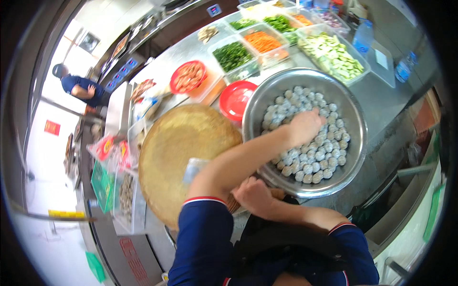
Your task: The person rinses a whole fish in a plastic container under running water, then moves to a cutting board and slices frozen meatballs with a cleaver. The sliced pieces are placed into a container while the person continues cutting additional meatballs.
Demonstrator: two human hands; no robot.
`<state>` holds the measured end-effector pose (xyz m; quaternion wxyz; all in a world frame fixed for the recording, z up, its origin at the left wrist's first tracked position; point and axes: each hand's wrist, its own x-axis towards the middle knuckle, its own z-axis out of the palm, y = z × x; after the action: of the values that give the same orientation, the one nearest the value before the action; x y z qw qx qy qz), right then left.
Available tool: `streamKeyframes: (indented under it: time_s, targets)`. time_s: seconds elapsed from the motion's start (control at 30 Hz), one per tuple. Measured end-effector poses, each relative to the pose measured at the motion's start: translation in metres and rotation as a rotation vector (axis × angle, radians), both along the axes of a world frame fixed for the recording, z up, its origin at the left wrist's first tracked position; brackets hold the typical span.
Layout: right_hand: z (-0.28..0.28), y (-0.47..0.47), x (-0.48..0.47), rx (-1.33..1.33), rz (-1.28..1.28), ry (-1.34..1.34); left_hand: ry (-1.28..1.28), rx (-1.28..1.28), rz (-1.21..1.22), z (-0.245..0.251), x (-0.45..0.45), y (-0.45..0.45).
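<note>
A large stainless steel bowl [352,161] holds many small, round, pale grey balls [318,155] that look white-dusted. My left arm stretches across to it, and my left hand [307,127] is down among the balls; its fingertips are partly hidden, so its grip is unclear. Beneath that forearm, my right hand [254,196] is curled by the bowl's lower left rim, near the edge of a thick round wooden chopping block [179,139]. Whether it holds anything cannot be seen. A cleaver-like metal blade [195,169] lies on the block, partly behind my left arm.
A red plastic dish [236,100] sits between block and bowl. Behind are a red bowl of raw meat [188,77] and clear tubs of chopped greens [232,57], shredded carrot [263,42] and sliced green vegetable [336,57]. Another person [80,85] stands far left.
</note>
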<state>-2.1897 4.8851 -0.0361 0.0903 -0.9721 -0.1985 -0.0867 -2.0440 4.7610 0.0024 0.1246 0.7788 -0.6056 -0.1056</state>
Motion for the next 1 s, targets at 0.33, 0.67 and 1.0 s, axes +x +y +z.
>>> streamKeyframes:
  time_s: [0.33,0.67,1.0]
  targets:
    - [0.067,-0.024,0.000,-0.057,-0.088,0.122,0.439,-0.808,1.007,0.083,-0.094,0.323]
    - [0.085,-0.013,0.003,0.580,-0.094,0.479,-0.107,-0.665,1.207,-0.049,-0.132,0.343]
    - [0.082,0.003,-0.020,0.550,-0.035,0.530,-0.130,-0.710,1.189,-0.051,-0.131,0.349]
